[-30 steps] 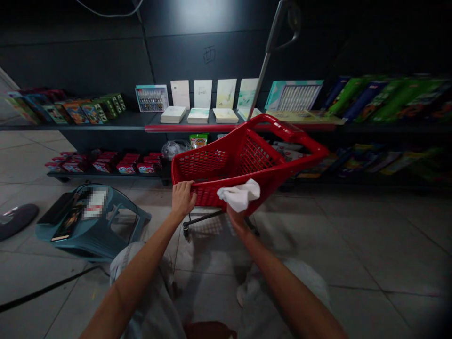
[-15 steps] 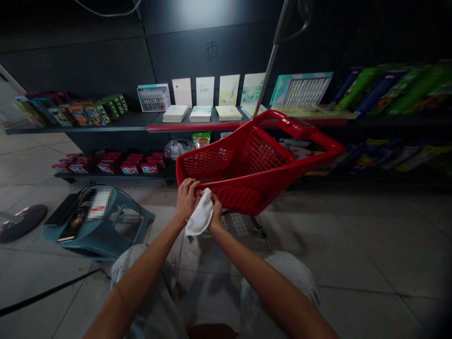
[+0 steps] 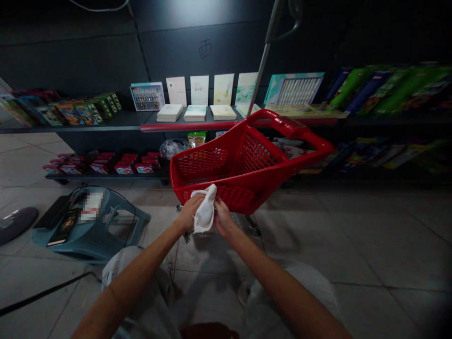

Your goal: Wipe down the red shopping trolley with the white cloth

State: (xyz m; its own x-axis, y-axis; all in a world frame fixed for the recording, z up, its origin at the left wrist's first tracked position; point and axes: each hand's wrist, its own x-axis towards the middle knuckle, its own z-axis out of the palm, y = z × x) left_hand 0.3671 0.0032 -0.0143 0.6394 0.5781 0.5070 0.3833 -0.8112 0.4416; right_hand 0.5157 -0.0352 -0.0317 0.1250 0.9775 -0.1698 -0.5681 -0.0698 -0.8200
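A white cloth (image 3: 205,214) hangs bunched between my two hands, just in front of a red plastic shopping cart (image 3: 233,186). My left hand (image 3: 190,213) is closed on the cloth's left side, with its fingertips partly behind the fabric. On the other side my right hand (image 3: 223,217) grips the cloth edge; its fingers are partly covered too. The cart stands with its low front end towards the left and its handle raised to the right. Both hands are close to the cart's near side wall, and I cannot tell whether they touch it.
A blue-grey plastic stool (image 3: 106,230) at the left carries a book (image 3: 65,228) and other items. Behind the cart runs a dark shelf (image 3: 130,121) with books, boxes and bagged goods. A metal pole (image 3: 259,75) rises behind the cart. A round base (image 3: 17,225) stands far left.
My left hand has come off the cart's rim and down onto the cloth. The cloth is turned and bunched differently, and my right hand has moved slightly right. The view has shifted a little.
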